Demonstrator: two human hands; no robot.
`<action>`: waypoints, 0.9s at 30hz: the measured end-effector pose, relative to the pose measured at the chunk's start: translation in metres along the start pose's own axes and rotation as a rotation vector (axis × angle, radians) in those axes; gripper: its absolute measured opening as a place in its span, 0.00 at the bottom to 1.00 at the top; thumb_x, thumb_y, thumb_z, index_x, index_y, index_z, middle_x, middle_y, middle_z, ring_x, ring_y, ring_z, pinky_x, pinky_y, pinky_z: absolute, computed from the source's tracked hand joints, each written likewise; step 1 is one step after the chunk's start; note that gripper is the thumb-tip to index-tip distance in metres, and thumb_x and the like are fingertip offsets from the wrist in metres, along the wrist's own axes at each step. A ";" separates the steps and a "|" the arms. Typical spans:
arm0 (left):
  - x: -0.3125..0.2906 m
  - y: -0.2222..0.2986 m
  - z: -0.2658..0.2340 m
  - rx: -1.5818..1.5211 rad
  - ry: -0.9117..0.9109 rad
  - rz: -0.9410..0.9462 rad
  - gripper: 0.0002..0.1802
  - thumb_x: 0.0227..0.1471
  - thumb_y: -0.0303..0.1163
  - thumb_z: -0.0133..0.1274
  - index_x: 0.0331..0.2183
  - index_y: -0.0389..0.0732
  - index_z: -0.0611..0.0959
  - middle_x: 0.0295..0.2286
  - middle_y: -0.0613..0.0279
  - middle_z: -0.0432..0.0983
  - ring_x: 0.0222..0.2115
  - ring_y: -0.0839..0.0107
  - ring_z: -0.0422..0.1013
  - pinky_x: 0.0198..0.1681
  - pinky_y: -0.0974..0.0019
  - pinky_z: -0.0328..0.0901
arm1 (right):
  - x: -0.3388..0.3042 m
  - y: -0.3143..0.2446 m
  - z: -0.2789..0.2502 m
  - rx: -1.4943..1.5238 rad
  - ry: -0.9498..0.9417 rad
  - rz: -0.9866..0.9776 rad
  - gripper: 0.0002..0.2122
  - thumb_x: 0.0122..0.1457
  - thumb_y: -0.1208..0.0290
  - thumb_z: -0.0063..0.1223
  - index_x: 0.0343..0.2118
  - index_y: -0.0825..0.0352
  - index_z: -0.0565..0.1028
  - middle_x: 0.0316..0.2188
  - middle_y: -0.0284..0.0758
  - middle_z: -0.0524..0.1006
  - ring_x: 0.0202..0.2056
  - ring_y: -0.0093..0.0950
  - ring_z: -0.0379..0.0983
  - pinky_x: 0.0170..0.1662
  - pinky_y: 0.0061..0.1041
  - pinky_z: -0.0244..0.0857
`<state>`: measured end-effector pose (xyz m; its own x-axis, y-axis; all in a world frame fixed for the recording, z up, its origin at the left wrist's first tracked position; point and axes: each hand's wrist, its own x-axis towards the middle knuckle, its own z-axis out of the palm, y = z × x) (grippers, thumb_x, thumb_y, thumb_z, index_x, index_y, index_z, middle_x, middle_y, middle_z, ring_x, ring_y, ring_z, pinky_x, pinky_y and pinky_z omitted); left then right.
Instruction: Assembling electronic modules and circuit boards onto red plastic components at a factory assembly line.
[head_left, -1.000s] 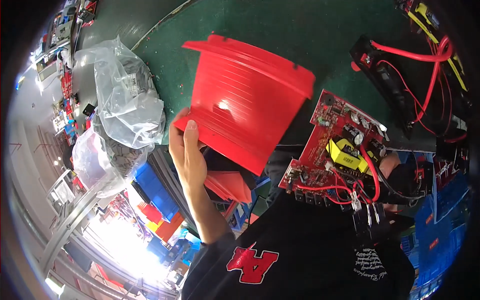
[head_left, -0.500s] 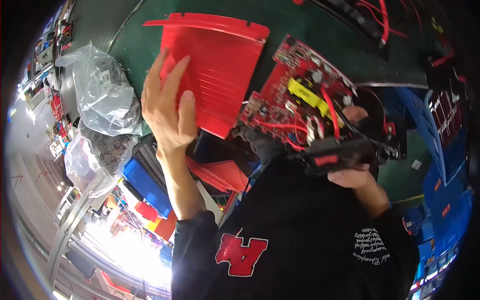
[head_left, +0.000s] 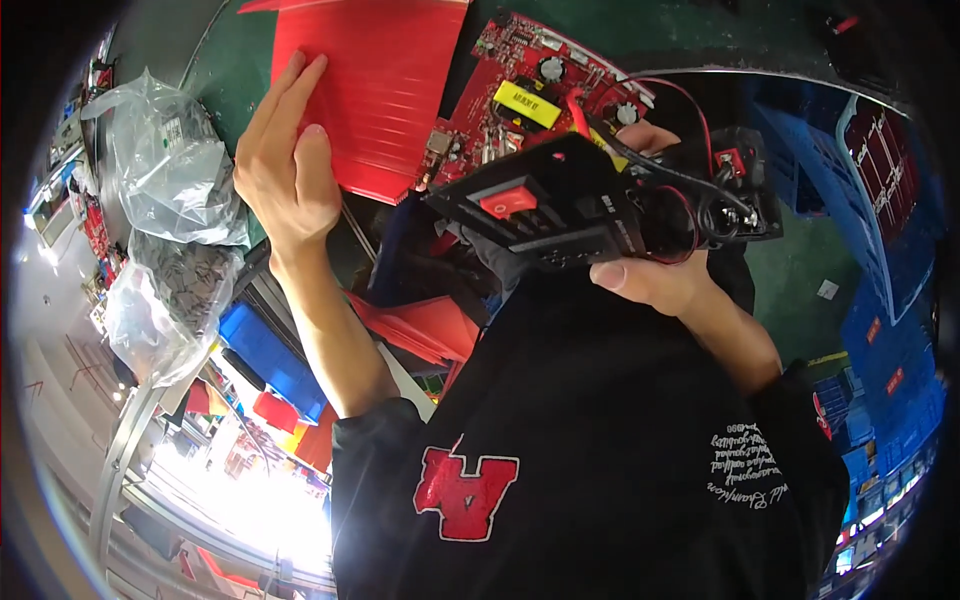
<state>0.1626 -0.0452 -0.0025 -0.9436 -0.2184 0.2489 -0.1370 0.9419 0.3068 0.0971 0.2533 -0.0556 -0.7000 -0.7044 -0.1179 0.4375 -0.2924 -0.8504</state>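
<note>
My left hand (head_left: 289, 165) rests with outstretched fingers on a ribbed red casing (head_left: 370, 90); the thumb stands apart from the fingers. In my right hand (head_left: 655, 280) is a black panel (head_left: 560, 225) with a red rocker switch (head_left: 508, 202), thumb at its lower edge and fingers behind. A red circuit board (head_left: 480, 85), with a yellow-wrapped part (head_left: 527, 104) and round capacitors, stands beyond the panel, beside the casing. Black and red wires (head_left: 690, 190) run over to a small black piece (head_left: 745, 185) on the right. The panel's back is partly hidden.
Clear plastic bags (head_left: 175, 180) with dark contents lie at the left. Blue crates (head_left: 850, 210) stand at the right. Folded red sheet pieces (head_left: 425, 325) lie below the casing, near my body. A green work surface (head_left: 640, 40) spreads behind.
The black panel has turned so its switch face shows, and it and the board have shifted left. The casing now sits farther up and left in view, my left hand still on it.
</note>
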 end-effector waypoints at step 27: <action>-0.003 -0.004 0.005 0.000 0.083 0.046 0.26 0.41 0.31 0.40 0.41 0.39 0.85 0.42 0.46 0.78 0.39 0.52 0.77 0.43 0.62 0.69 | -0.009 -0.003 0.002 0.005 0.075 0.049 0.39 0.39 0.72 0.71 0.56 0.72 0.62 0.50 0.37 0.68 0.51 0.26 0.66 0.54 0.27 0.62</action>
<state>0.1646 -0.0469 -0.0093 -0.9208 -0.1948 0.3378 -0.0938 0.9514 0.2932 0.1030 0.2591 -0.0505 -0.7180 -0.6674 -0.1976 0.4747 -0.2619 -0.8403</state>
